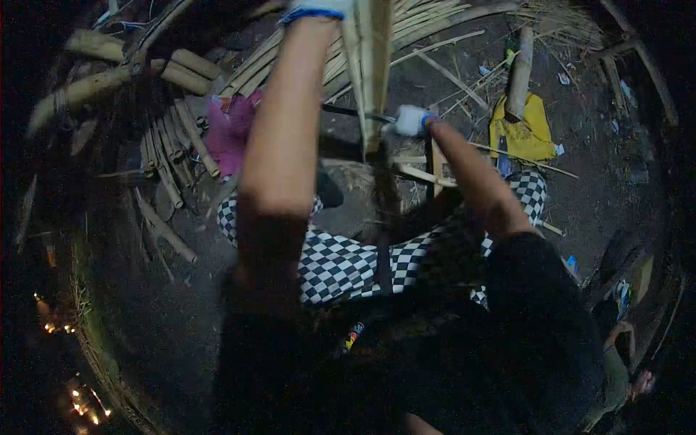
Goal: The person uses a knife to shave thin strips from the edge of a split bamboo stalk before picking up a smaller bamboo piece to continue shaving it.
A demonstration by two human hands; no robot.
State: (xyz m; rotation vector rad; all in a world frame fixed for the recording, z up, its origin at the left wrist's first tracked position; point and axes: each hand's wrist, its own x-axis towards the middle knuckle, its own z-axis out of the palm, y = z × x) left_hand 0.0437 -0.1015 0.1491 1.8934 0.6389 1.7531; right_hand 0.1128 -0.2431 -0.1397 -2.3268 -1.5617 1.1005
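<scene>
My left hand (317, 9) wears a white glove with a blue cuff and reaches to the top edge of the view. Its fingers are cut off there, right beside the upper part of a long split bamboo piece (373, 72). That bamboo stands upright in front of me, its lower end between my knees. A white glove with a blue cuff also covers my right hand (412, 121), which is closed around the handle of a long dark-bladed knife (348, 111). The blade points left and crosses the lower part of the bamboo.
Bamboo strips (428, 29) lie in a pile ahead. Thick bamboo poles (94, 47) and cut lengths (163, 156) are at left, near a pink cloth (230, 130). A short log (519, 80) rests on a yellow cloth (533, 134) at right. Embers (87, 406) glow at lower left.
</scene>
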